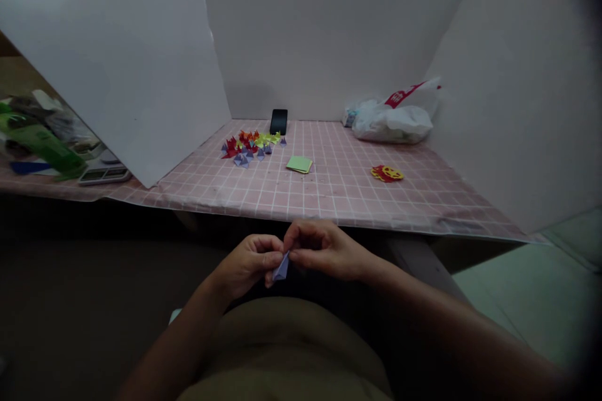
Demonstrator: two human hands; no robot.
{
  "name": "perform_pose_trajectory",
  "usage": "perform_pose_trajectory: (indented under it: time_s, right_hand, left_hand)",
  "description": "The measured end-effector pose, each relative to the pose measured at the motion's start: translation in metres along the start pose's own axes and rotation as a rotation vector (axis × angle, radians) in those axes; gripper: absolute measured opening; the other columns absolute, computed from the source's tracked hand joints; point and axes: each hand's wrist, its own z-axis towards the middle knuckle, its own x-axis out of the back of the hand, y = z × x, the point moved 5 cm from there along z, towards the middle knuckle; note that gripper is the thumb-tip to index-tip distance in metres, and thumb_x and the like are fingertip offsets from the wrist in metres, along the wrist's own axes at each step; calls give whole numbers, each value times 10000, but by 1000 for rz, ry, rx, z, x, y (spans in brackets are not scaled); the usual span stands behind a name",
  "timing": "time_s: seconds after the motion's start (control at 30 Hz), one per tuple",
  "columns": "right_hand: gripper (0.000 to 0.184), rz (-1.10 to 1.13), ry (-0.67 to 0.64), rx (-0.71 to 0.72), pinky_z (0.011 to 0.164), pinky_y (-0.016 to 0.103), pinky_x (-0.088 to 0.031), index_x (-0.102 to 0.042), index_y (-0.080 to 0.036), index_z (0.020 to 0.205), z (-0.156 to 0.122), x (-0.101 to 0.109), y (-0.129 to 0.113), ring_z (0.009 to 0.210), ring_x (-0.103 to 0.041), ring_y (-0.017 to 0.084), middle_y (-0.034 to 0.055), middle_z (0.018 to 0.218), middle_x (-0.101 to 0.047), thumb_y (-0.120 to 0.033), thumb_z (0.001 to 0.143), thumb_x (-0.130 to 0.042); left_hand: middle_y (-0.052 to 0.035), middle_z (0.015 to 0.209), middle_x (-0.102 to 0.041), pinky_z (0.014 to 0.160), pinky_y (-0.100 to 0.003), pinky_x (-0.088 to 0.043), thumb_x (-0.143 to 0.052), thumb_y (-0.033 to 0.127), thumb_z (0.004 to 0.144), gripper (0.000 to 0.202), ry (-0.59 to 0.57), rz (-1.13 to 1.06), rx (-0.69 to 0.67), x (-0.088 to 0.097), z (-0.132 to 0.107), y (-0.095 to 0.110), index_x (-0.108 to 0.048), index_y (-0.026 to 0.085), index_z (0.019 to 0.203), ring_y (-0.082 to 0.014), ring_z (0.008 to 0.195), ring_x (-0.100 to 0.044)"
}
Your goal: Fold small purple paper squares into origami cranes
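Between my two hands is a small piece of folded purple paper point(281, 268), held in front of the table edge and above my lap. My left hand point(251, 263) pinches its left side between thumb and fingers. The thumb and forefinger of my right hand point(324, 249) close on its upper tip. Beyond my hands, a stack of square paper point(300, 164), light green on top, lies on the table. To its left sits a cluster of small folded paper figures point(249, 145) in red, orange, yellow and purple.
A pink checked cloth point(329, 200) covers the table. A dark phone point(279, 121) leans at the back. Red and yellow cut-out shapes point(387, 173) and a white plastic bag point(395, 119) are on the right. White panels point(329, 31) enclose three sides. A digital scale point(105, 175) stands far left.
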Motion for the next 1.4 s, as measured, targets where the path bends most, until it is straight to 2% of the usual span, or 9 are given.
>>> perform_pose_trajectory:
  time_s: [0.2, 0.33, 0.47, 0.6, 0.8, 0.93, 1.07, 1.27, 1.4]
  right_hand:
    - [93, 50, -76, -8, 515, 192, -449, -596, -164, 847, -2, -2, -3, 548, -576, 82, -22, 672, -624, -249, 875, -624]
    - [78, -164, -45, 76, 524, 194, -456, -599, -171, 847, -4, -1, -11, 564, -574, 89, -24, 657, -611, -201, 911, -569]
    - [93, -293, 12, 164, 540, 202, -454, -586, -178, 848, -5, 1, -13, 576, -573, 92, -21, 674, -609, -158, 923, -535]
    - [116, -230, 74, 168, 558, 216, -467, -579, -180, 833, -4, 4, -11, 577, -574, 98, -22, 662, -591, -188, 936, -525]
    - [55, -160, 26, 101, 552, 202, -465, -624, -175, 893, -3, 2, -10, 605, -576, 91, -9, 746, -624, -217, 911, -594]
    - [60, -201, 9, 108, 556, 196, -444, -613, -168, 855, -2, 2, -8, 604, -567, 89, -20, 700, -602, -185, 907, -587]
    - [104, -133, 78, 74, 588, 220, -458, -566, -159, 829, 1, 7, -2, 611, -572, 94, -10, 717, -593, -194, 924, -540]
    - [185, 2, 117, -80, 565, 234, -442, -564, -157, 838, 6, 11, 10, 563, -562, 94, -11, 701, -599, -326, 913, -578]
    - [222, 138, 84, -152, 532, 220, -423, -563, -157, 799, 8, 8, 20, 530, -558, 84, -20, 687, -605, -348, 850, -662]
  left_hand:
    - [33, 490, -511, 346, -163, -275, -847, 366, 647, 308, -126, -136, 139, -5, -1, -9, -705, 112, 751, -23, 364, -332]
    - [39, 501, -488, 341, -143, -263, -837, 301, 671, 252, -153, -195, 163, -8, -1, -11, -718, 101, 767, -13, 379, -300]
    - [39, 515, -491, 331, -140, -243, -855, 328, 650, 293, -162, -232, 178, -9, -1, -12, -720, 97, 769, -7, 377, -286]
    - [38, 539, -494, 330, -137, -237, -873, 332, 624, 300, -167, -255, 165, -10, -1, -12, -704, 111, 735, -3, 376, -291]
    - [51, 520, -448, 342, -141, -230, -846, 339, 663, 309, -175, -238, 158, -9, 0, -14, -721, 95, 803, -7, 390, -257]
    - [48, 529, -456, 356, -139, -247, -831, 329, 680, 328, -170, -223, 160, -7, 1, -15, -716, 63, 834, -2, 392, -274]
    - [40, 553, -485, 385, -137, -271, -811, 308, 704, 262, -77, -207, 95, -4, 2, -12, -671, 91, 748, -3, 402, -308]
    - [13, 602, -571, 454, -164, -361, -748, 313, 777, 200, 187, 93, -184, 1, 1, 2, -678, 128, 747, -53, 487, -446]
    - [-7, 674, -622, 509, -188, -419, -730, 304, 799, 170, 194, 221, -250, -2, -1, 6, -688, 140, 782, -82, 568, -504]
